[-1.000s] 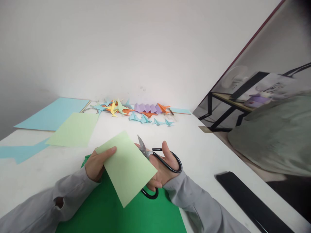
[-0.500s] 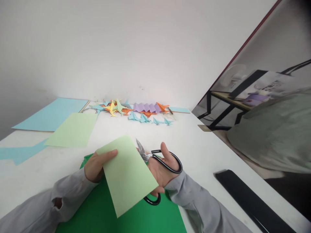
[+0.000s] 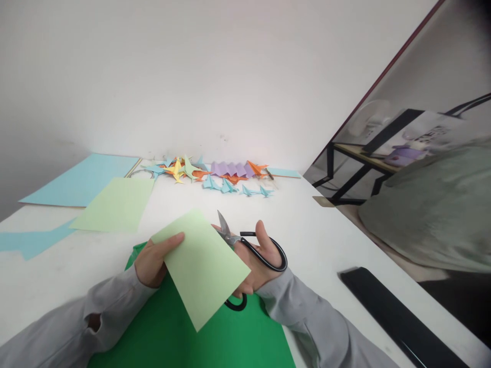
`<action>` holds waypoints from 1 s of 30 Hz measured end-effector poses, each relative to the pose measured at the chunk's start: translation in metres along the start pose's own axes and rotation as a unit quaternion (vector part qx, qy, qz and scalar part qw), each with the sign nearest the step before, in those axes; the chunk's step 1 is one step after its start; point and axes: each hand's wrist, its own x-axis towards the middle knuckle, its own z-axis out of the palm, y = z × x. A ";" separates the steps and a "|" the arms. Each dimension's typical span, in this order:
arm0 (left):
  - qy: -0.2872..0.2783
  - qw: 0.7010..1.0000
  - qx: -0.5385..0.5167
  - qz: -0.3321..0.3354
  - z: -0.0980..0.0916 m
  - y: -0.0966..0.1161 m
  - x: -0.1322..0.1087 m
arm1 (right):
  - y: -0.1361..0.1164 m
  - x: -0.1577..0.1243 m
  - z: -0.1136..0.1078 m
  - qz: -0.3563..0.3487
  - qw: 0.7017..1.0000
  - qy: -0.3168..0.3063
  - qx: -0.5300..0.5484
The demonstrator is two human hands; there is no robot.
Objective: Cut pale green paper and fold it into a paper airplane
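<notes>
My left hand (image 3: 155,259) pinches a light green sheet of paper (image 3: 203,273) by its upper left side, thumb on top. The sheet is held tilted over a green surface (image 3: 245,342) at the table's front edge. In my right hand (image 3: 259,260) is a pair of scissors (image 3: 266,258) with black-coated handles; my thumb passes through the upper loop, and the lower loop shows beneath the paper. The blades stand apart, with the sheet's right edge at them; part of the lower blade and several right fingers are hidden behind the paper.
Folded paper figures (image 3: 184,168) and a purple pleated paper (image 3: 232,169) lie along the wall. At left are blue sheets (image 3: 82,179), another light green sheet (image 3: 117,204) and a blue offcut (image 3: 36,241). A long black object (image 3: 395,312) rests at right; a person's clothing (image 3: 433,204) is beyond.
The scissors' blades have spread wider. The green sheet has turned slightly, its lower corner shifting right and up, and my right hand has risen a little.
</notes>
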 end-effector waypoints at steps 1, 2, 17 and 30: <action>0.003 1.000 0.000 0.000 0.000 0.000 0.000 | 0.000 0.000 0.000 -0.002 1.000 0.002 0.006; 0.006 1.000 0.000 -0.001 0.000 0.001 0.000 | 0.000 -0.001 0.000 0.000 1.000 0.012 0.007; -0.067 0.997 0.008 -0.042 0.000 0.002 -0.003 | 0.000 -0.002 -0.004 0.035 0.999 0.011 0.004; -0.066 0.995 0.024 -0.067 0.001 0.003 -0.005 | -0.004 -0.002 -0.003 0.050 0.998 0.025 0.008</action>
